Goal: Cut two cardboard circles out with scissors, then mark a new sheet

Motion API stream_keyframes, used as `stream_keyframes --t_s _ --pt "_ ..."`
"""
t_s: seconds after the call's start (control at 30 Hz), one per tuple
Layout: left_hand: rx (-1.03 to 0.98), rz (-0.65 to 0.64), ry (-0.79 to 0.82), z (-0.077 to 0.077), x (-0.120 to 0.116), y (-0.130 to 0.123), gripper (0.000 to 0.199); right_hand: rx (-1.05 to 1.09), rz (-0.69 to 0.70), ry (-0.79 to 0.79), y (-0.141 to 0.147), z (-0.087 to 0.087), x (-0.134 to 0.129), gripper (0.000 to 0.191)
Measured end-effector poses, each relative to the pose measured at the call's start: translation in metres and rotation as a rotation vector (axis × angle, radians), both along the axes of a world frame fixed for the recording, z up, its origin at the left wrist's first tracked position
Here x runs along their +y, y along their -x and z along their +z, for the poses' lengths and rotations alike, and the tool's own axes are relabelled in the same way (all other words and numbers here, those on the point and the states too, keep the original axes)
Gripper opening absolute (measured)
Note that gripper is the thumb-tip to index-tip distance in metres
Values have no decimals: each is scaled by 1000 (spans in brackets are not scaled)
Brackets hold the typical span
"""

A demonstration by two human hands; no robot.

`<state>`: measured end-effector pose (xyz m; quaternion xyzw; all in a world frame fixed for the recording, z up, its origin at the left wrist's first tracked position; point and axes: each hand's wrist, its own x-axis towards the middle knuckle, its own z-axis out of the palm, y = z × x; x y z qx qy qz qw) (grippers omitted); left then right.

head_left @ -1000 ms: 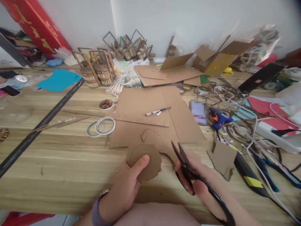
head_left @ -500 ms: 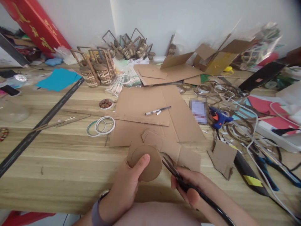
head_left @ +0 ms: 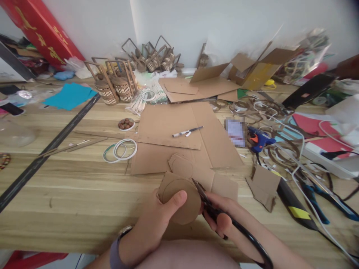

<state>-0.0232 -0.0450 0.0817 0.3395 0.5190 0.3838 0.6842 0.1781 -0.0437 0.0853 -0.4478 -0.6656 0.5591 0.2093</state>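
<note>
Card (head_left: 188,213) with a curved line drawn on it is in the left hand (head_left: 157,218), low in the middle of the head view, over the near part of the table (head_left: 84,209). Its right side is rounded, while a corner sticks out at the upper left. The left thumb lies flat across the face and the other fingers go underneath, mostly hidden, so the grip is pinched onto the card. The right hand (head_left: 224,205) holds black scissors (head_left: 212,211), thumb and fingers closed around the handles, the blades pointing away from the body at the card's right edge; from where I stand I cannot tell whether they touch it, or how far apart they are. Just beyond the hands lies a scrap (head_left: 182,168) marked with a curve, and past it a big sheet (head_left: 171,119) with a pen (head_left: 187,132) resting on top. Left of that sheet are two overlapping rings (head_left: 136,148) and a small bowl (head_left: 126,130) of brown, round things. To the right, a blue glue gun (head_left: 259,140) lies near the tangled strips, with pliers (head_left: 314,198) nearer the body. Small baskets (head_left: 123,89) with tall handles stand toward the wall, left of an open box (head_left: 260,71)
</note>
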Motion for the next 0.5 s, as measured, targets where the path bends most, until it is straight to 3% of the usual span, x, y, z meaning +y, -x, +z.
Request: stream_keyframes --t_s 0.13,0.5 --pt "-3 5 1 1 0 -1 45 79 10 41 0 1 -1 79" --pt "45 -31 -49 4 0 0 40 72 -16 -70 3 -5 -6 77"
